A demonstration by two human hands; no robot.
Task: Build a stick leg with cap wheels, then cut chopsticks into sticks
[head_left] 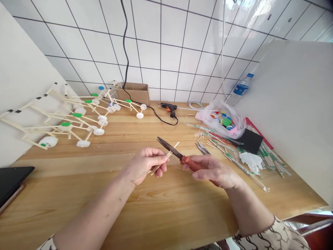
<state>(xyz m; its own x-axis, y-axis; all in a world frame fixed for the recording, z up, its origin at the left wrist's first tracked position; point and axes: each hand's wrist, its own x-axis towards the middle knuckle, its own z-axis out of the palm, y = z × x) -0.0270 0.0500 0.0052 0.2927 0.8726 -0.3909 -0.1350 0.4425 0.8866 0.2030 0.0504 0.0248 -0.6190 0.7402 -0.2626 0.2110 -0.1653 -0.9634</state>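
My left hand (pixel 148 164) pinches thin wooden sticks (pixel 173 148) between thumb and fingers, their upper ends slanting up to the right. In my right hand (pixel 212 170) are scissors with orange-red handles (pixel 191 163). Their dark blades (pixel 169 146) point up and left and cross the sticks just beyond my left fingertips. Whether the blades touch the sticks, I cannot tell. Both hands are over the middle of the wooden table (pixel 156 215).
Several stick-built models with white wheels (pixel 83 143) stand at the left. A glue gun (pixel 169 108) and cardboard box (pixel 134 93) are at the back. To the right lie a bag of bottle caps (pixel 223 119), wrapped sticks (pixel 270 156), a small blade tool (pixel 201 147) and a bottle (pixel 243 86).
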